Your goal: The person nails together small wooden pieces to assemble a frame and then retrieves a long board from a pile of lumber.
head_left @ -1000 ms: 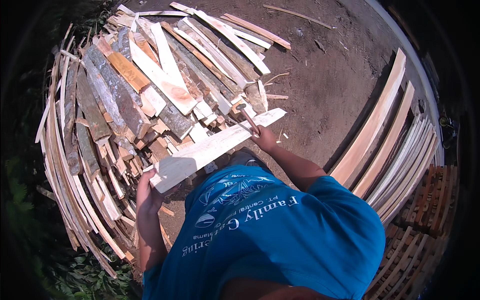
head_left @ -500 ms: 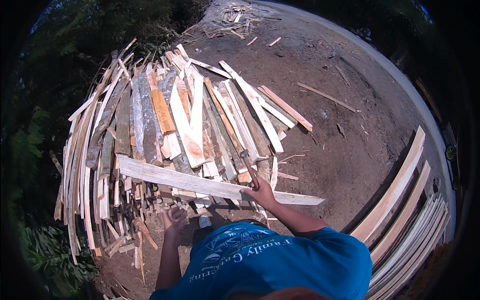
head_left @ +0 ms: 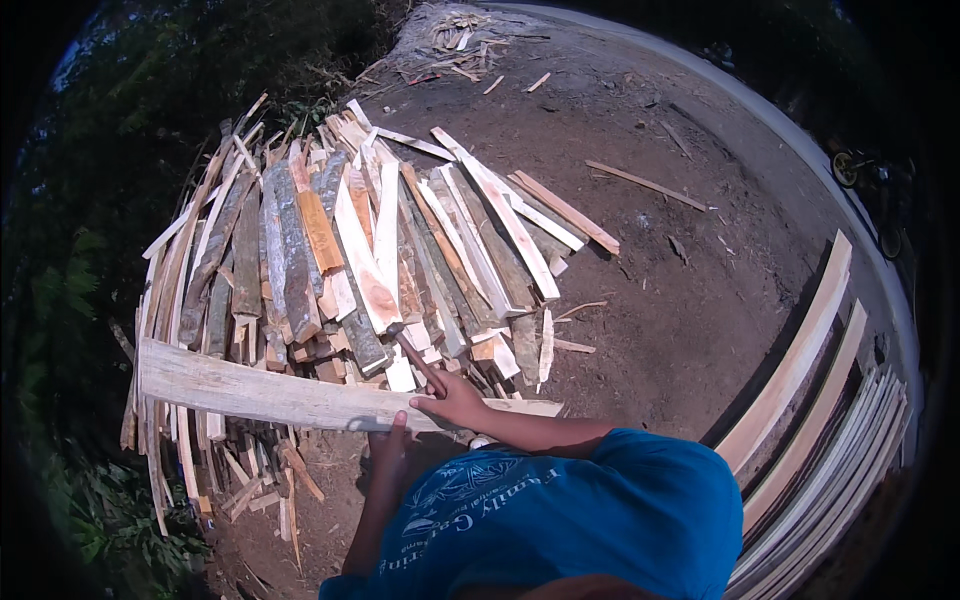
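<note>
A long pale plank [head_left: 270, 391] lies crosswise in front of me, over the near end of a wood pile [head_left: 300, 230]. My right hand [head_left: 452, 402] is closed round the wooden handle of a hammer [head_left: 424, 368], whose dark head points away toward the pile. That same hand also rests against the plank, its thumb on the board. From below, my left hand [head_left: 391, 446] reaches the plank's near edge; its thumb lies over the face and its fingers are hidden behind the board.
Several long boards [head_left: 800, 400] lean or lie at the right. Small wood scraps [head_left: 265, 490] litter the ground at the near left. Dark bushes [head_left: 80, 300] border the left side. Farther off, a scrap heap [head_left: 460, 35] sits beside a paved road edge [head_left: 740, 90].
The plank has shifted left, and my right hand with the hammer moved left with it. My left hand, apart from the plank before, has come right to its near edge.
</note>
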